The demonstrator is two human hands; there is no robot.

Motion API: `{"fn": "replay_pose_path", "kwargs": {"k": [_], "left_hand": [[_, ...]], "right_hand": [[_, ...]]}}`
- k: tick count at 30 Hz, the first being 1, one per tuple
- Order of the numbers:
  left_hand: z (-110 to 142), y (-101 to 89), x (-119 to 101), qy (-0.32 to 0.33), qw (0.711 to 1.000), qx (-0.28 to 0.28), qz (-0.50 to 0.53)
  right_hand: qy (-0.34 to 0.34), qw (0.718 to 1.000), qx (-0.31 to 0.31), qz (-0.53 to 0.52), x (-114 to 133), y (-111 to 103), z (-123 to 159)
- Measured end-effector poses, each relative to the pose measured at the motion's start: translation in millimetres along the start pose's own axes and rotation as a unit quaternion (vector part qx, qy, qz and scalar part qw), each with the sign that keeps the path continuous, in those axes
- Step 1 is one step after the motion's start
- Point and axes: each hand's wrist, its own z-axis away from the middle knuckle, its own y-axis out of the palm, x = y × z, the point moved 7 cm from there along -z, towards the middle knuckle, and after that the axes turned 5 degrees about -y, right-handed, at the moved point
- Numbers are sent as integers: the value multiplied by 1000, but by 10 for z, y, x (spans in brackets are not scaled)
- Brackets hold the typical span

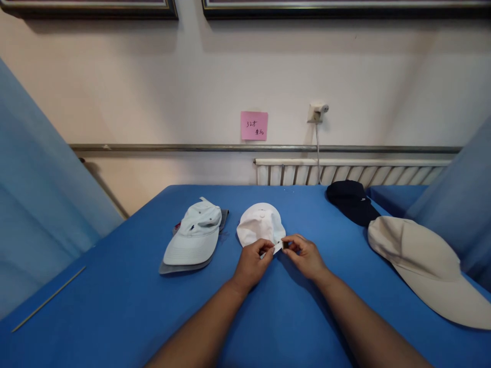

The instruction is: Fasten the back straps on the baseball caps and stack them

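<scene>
A white baseball cap point(256, 227) lies in the middle of the blue table, its back strap toward me and its brim pointing away. My left hand point(253, 259) pinches the white strap point(277, 248) of this cap between thumb and fingers. On the other side, my right hand point(305, 255) is closed on the small dark metal buckle point(285, 245) at the strap's end. Whether the strap runs through the buckle is too small to tell.
Left is a pale blue cap point(197, 232) stacked on a grey cap point(184, 268). At right lie a dark navy cap point(351, 202) and a large beige cap point(418, 250). A thin stick point(49, 299) rests at far left. Blue curtains point(34, 194) flank the table; a radiator point(295, 174) stands behind.
</scene>
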Motion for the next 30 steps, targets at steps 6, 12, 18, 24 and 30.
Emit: {"fn": "replay_pose_path", "kwargs": {"k": [6, 12, 18, 24, 30], "left_hand": [[11, 33, 25, -18, 1000, 11, 18], [11, 41, 38, -30, 998, 10, 48], [3, 44, 89, -45, 997, 9, 63], [9, 58, 63, -34, 999, 17, 35], [17, 44, 39, -26, 999, 11, 20]], "right_hand": [[4, 1000, 10, 1, 10, 10, 1], [-3, 1000, 18, -8, 16, 23, 12], [-15, 1000, 4, -7, 37, -1, 17], [-23, 1000, 19, -4, 58, 12, 23], [-31, 999, 32, -13, 73, 32, 22]]}}
